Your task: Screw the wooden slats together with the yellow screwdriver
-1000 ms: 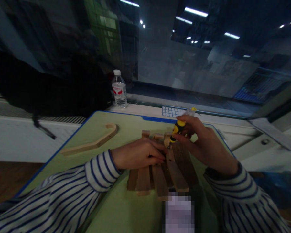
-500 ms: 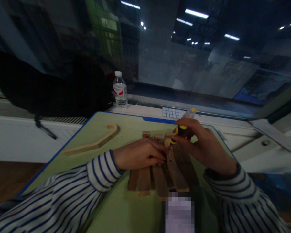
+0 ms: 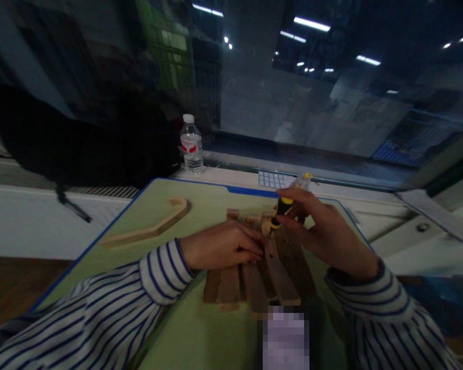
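Observation:
My right hand (image 3: pixel 324 228) pinches the handle of a short black-and-yellow screwdriver (image 3: pixel 283 208) between thumb and fingers. It leans with its tip down at the upper part of a wooden slat (image 3: pixel 281 277). Across the neighbouring slats (image 3: pixel 229 288) lies my left hand (image 3: pixel 221 245), its bent fingers closed against the left edge of that same slat near the screwdriver tip. Under the slats is a darker wooden board (image 3: pixel 299 257). Small dark holes show in the slat. Any screw beneath the tip is too small to make out.
A hook-shaped wooden piece (image 3: pixel 150 234) lies at left on the pale green, blue-edged table (image 3: pixel 173 329). Behind, on the sill, are a water bottle (image 3: pixel 192 146), a blue-grid sheet (image 3: pixel 272 179) and a clear plastic bag (image 3: pixel 301 181). A dark bundle (image 3: pixel 100 141) sits at left.
The screwdriver handle has turned and shifted slightly in my right fingers, while its tip stays at the same spot. My left hand has hardly moved on the slats.

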A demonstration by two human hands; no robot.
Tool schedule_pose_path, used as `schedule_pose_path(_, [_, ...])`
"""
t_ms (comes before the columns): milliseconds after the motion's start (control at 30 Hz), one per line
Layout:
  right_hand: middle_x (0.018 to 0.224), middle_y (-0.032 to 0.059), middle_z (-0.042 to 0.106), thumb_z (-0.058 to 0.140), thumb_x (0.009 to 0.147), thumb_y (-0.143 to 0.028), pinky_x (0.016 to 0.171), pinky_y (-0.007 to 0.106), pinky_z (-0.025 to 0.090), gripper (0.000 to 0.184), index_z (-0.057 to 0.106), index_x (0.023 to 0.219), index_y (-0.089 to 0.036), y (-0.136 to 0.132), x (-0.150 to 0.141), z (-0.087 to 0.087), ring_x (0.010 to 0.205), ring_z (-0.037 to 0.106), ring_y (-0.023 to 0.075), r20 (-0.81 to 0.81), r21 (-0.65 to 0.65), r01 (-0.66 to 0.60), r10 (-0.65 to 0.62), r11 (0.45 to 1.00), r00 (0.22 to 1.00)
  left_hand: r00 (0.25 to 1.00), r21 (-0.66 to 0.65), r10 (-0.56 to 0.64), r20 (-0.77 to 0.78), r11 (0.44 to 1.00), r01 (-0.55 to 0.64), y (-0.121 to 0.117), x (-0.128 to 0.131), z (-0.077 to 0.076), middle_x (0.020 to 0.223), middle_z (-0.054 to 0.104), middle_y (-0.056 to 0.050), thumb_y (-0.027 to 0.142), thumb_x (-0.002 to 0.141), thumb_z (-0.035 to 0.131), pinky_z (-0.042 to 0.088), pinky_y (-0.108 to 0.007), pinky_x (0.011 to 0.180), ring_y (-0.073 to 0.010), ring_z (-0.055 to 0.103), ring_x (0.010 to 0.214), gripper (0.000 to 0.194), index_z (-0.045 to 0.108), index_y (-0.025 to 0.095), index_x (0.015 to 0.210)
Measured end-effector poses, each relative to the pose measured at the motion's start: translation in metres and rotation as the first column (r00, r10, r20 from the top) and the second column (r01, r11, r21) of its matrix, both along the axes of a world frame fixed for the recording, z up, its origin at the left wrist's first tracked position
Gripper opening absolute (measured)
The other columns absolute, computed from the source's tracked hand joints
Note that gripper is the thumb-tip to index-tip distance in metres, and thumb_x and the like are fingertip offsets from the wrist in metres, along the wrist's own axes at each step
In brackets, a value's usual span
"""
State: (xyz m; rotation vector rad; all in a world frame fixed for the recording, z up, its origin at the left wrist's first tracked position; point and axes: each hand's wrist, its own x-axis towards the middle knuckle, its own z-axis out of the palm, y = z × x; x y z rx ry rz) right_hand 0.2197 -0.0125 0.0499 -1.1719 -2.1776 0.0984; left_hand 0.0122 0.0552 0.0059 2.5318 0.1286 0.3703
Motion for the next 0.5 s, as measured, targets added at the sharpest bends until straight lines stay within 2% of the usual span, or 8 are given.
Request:
schedule_pose_path(300, [0.109, 0.0055, 0.059, 0.060, 0.086, -0.027, 0.065, 0.026, 0.053, 0.040, 0.045, 0.124, -0.025, 0.0019, 0.0001, -0.0033, 0.069, 0.060, 0.0111, -0.018, 0.027, 0.006, -0.005, 1.000, 1.000, 1.000, -0.031, 0.013, 0.028, 0.999, -0.013, -0.0013, -0.0002, -0.0003, 0.108, 0.069, -0.005, 0.011, 0.087, 0.053, 0.047, -0.024, 0.089, -0.0146, 0.065, 0.095, 0.022, 0.072, 0.020, 0.096])
schedule_pose_path(500, [0.100, 0.0052, 0.061, 0.054, 0.087, -0.019, 0.060, 0.024, 0.051, 0.042, 0.040, 0.127, -0.023, -0.0010, 0.0016, -0.0013, 0.068, 0.061, 0.0116, -0.011, 0.012, 0.006, -0.006, 1.000, 1.000, 1.000, -0.015, 0.011, 0.008, 1.000, -0.010, -0.0013, 0.0000, 0.0007, 0.110, 0.068, -0.004, 0.013, 0.088, 0.052, 0.046, -0.025, 0.091, -0.0150, 0.063, 0.099, 0.022, 0.071, 0.020, 0.096])
